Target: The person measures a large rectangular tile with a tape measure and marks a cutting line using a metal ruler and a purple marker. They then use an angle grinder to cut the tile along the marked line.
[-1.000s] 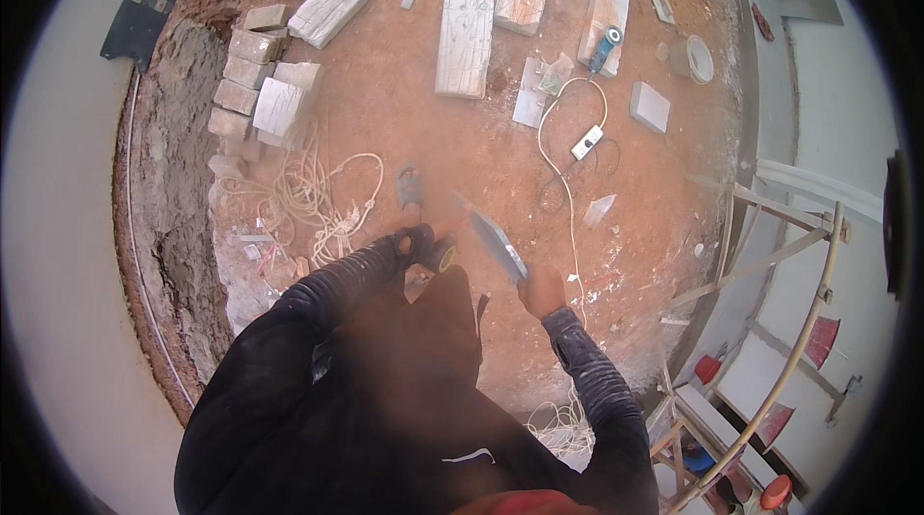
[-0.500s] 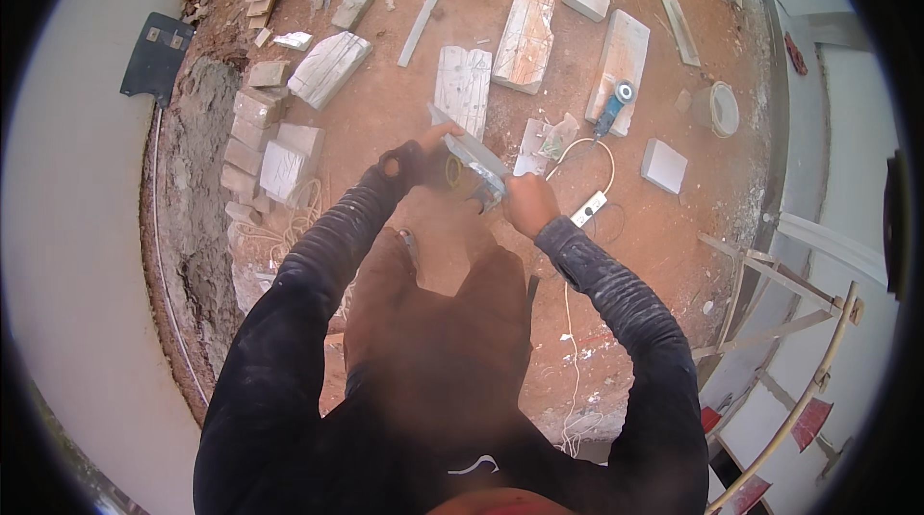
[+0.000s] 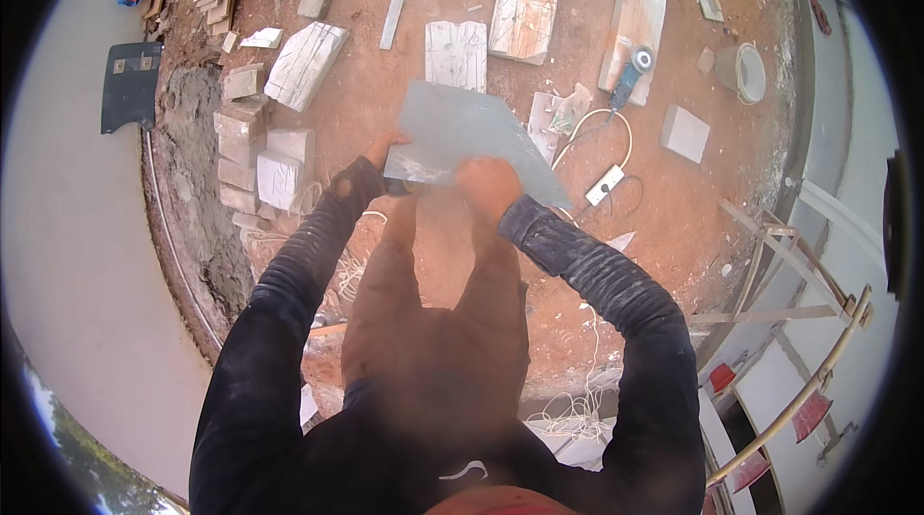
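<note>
A flat grey panel (image 3: 467,125) with slanting cut edges lies face up between my hands, in front of my knees. My left hand (image 3: 383,147) grips its left corner, fingertips on the top face. At the near edge, my right hand (image 3: 489,186) is closed on the panel, partly over its surface; the fingers beneath are hidden. Under the panel by my left wrist, a small dark thing (image 3: 397,187) with a bit of yellow shows, too covered to name.
Beyond the panel, scored pale blocks (image 3: 523,5) lie on reddish dirt. An angle grinder (image 3: 630,77) rests on a long block, its cord near a white power strip (image 3: 604,185). Stacked blocks (image 3: 243,135) stand left; a bucket (image 3: 741,72) and wooden frame (image 3: 770,270) are right.
The panel has turned from a steep tilt to nearly flat, showing its broad face. My right hand has moved left along the near edge, and my left hand has shifted left with the corner.
</note>
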Demonstrator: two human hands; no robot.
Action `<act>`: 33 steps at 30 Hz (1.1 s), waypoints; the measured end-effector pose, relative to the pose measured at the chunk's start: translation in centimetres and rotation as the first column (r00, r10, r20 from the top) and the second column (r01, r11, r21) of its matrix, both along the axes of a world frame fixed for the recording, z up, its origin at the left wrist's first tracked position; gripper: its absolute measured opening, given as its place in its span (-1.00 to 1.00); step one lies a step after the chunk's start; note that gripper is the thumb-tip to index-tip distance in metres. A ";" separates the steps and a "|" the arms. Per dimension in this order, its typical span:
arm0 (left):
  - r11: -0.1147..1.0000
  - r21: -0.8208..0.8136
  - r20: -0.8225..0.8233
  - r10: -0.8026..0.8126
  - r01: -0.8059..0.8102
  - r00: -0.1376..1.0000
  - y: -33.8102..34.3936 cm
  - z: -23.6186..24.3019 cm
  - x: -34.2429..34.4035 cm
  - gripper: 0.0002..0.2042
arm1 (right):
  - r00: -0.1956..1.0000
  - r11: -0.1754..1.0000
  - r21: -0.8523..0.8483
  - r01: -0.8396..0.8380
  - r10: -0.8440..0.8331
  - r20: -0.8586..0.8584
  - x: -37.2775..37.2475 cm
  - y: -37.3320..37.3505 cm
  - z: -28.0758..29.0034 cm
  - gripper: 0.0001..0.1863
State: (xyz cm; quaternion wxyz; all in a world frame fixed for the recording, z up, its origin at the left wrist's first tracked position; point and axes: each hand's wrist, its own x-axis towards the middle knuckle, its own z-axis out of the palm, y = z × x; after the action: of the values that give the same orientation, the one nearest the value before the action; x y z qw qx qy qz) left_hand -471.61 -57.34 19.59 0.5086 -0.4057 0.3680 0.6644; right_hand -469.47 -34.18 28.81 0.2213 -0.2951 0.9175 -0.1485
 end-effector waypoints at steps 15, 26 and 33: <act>0.872 0.049 0.135 0.477 -0.487 0.869 -7.0 -3.4 6.4 -0.53 | 0.371 0.494 0.103 0.864 -0.761 0.533 -1.1 7.7 -7.9 -0.40; 0.920 -0.114 0.209 0.391 -0.375 0.896 -6.5 -5.4 14.6 -0.41 | -0.408 -0.035 0.428 0.903 -0.379 0.831 10.5 6.3 -16.9 -0.63; 0.886 -0.119 0.227 0.463 -0.448 0.857 -6.2 -3.4 13.1 -0.45 | -0.412 -0.035 0.430 0.902 -0.363 0.836 10.0 6.1 -16.7 -0.61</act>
State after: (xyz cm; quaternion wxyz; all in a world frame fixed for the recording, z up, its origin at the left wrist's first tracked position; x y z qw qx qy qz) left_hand -458.51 -63.56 16.21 0.3664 -0.5766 0.2151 0.6978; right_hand -459.51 -28.07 12.14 0.3940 0.4909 0.4793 -0.6116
